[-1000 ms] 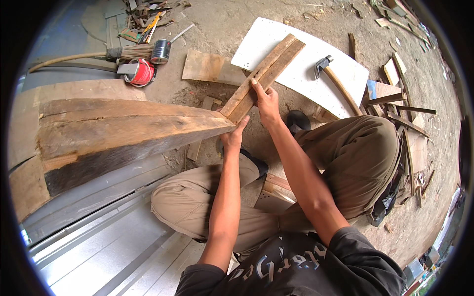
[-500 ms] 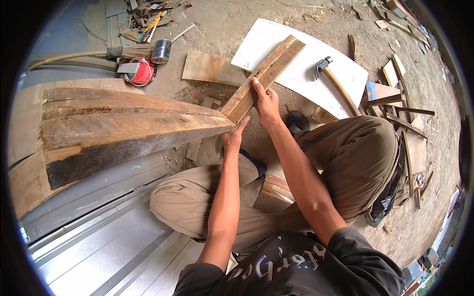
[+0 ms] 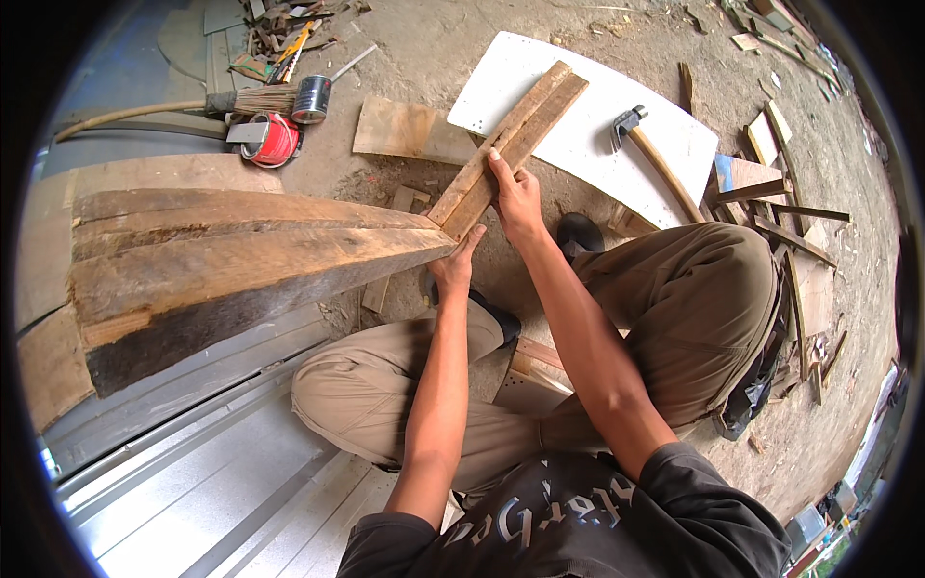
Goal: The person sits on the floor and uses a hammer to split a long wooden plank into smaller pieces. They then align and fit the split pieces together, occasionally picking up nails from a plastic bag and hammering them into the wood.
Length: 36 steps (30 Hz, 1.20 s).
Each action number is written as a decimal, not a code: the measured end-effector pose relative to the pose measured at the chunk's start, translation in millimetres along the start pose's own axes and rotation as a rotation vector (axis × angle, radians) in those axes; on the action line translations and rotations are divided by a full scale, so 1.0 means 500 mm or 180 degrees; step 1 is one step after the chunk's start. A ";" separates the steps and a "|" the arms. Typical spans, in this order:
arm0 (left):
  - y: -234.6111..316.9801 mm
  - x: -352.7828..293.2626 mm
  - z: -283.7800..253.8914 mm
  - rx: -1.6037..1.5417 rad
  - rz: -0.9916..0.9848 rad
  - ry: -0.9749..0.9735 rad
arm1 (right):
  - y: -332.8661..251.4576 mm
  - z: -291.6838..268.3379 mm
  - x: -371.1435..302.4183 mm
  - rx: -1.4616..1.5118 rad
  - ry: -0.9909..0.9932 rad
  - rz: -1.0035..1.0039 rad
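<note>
Two rough, weathered wooden lengths meet at a corner in front of me. The long wooden beam [image 3: 251, 246] reaches out to the left and looms large at its far end. From the corner the shorter wooden piece [image 3: 525, 116], grooved along its length, runs away to the upper right over a white board [image 3: 617, 106]. My left hand [image 3: 453, 267] is closed under the corner, thumb along the side, its fingers mostly hidden beneath. My right hand [image 3: 518, 200] grips the shorter piece near the corner, thumb on top. A claw hammer [image 3: 657, 164] lies on the white board.
A red can [image 3: 273, 142], a dark tin [image 3: 313, 99] and a long-handled brush [image 3: 260, 100] stand or lie at the upper left. Scrap wood [image 3: 761, 207] litters the ground at right. A flat plank [image 3: 412, 130] lies beside the white board. Metal sheeting [image 3: 222, 482] spans the lower left.
The beam's left end has dropped and swung slightly nearer me, while the shorter piece has shifted a little up and left. Both hands keep their hold.
</note>
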State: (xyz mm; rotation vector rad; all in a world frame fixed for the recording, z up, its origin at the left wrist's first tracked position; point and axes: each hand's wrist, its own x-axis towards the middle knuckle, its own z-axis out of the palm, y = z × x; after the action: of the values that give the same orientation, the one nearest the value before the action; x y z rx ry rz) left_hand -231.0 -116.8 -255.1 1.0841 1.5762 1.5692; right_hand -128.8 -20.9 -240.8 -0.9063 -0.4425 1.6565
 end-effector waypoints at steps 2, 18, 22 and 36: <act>0.001 0.000 0.000 0.0048 0.0028 0.0042 | 0.000 0.000 0.000 -0.0041 -0.0005 0.0022; 0.039 0.011 0.008 -0.0103 0.0171 -0.0102 | 0.005 -0.007 0.003 -0.0166 0.0070 -0.0002; 0.043 0.009 0.008 -0.0081 0.0179 -0.0066 | 0.004 -0.003 0.001 -0.0169 0.0047 -0.0057; 0.026 0.002 0.008 0.0116 0.0227 0.0078 | -0.019 -0.035 -0.080 -0.2071 0.1600 -0.1354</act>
State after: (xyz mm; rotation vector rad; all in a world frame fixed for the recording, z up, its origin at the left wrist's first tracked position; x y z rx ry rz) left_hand -226.6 -114.9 -242.4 1.1566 1.6039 1.6118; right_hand -107.0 -59.0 -231.9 -1.5330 -0.7763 0.8474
